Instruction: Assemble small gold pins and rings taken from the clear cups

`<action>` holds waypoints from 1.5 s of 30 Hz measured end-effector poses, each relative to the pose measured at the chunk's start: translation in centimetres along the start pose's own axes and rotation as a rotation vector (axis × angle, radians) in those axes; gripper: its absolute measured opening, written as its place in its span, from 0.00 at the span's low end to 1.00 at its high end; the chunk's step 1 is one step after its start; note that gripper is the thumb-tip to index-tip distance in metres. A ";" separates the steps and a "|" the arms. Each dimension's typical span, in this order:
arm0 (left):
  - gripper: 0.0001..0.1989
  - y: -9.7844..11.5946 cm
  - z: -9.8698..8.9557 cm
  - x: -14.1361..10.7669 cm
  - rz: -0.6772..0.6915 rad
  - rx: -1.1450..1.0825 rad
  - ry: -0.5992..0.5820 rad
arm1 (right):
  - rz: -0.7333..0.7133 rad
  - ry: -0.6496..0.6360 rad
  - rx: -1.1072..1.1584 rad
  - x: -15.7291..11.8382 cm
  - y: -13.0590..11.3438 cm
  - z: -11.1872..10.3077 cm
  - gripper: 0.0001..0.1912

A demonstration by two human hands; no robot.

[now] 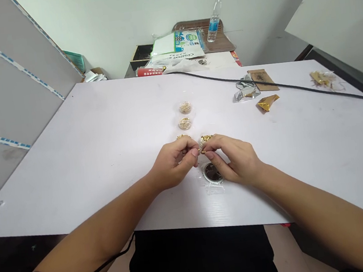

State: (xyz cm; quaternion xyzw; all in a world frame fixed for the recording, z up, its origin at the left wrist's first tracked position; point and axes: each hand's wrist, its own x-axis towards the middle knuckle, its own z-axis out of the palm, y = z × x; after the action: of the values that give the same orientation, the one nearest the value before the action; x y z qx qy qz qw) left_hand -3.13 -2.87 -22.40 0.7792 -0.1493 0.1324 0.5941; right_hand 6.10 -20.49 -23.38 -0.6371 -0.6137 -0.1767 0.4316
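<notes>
Above the white table, my left hand (179, 160) pinches a tiny gold-coloured piece (199, 150) between thumb and forefinger. My right hand (233, 156) faces it, its fingertips closed on a small gold-coloured piece (204, 152); the two tips nearly meet, and I cannot tell whether the pieces are joined. Just behind the right fingers sits a small round container of gold bits (206, 138), partly covered. More gold bits (182, 136) show behind the left hand. A dark round disc with a pale rim (211, 173) lies under the right hand, on clear plastic.
Two small clear containers of gold pieces (185, 107) (185, 123) stand farther back. A black cable (221, 79) crosses the table (101, 132). Foil packets (245, 90), a brown card (263, 80) and gold foil (267, 103) lie right. A water bottle (214, 24) stands behind.
</notes>
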 end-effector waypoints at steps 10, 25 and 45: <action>0.06 0.2 -0.3 0.0 0.053 0.145 -0.002 | 0.004 -0.018 -0.032 -0.1 0.1 -0.1 0.06; 0.06 0.4 -0.5 0.3 0.081 0.259 0.003 | -0.020 -0.012 -0.074 -0.1 0.4 -0.1 0.05; 0.07 -0.1 -0.6 0.3 0.271 0.481 -0.034 | -0.055 -0.017 -0.146 -0.3 0.3 0.1 0.08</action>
State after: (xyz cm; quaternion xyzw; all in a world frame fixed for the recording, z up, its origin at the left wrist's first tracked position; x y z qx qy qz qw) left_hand -2.83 -2.25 -22.20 0.8730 -0.2263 0.2290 0.3663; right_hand 6.31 -20.53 -23.74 -0.6511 -0.6202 -0.2272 0.3738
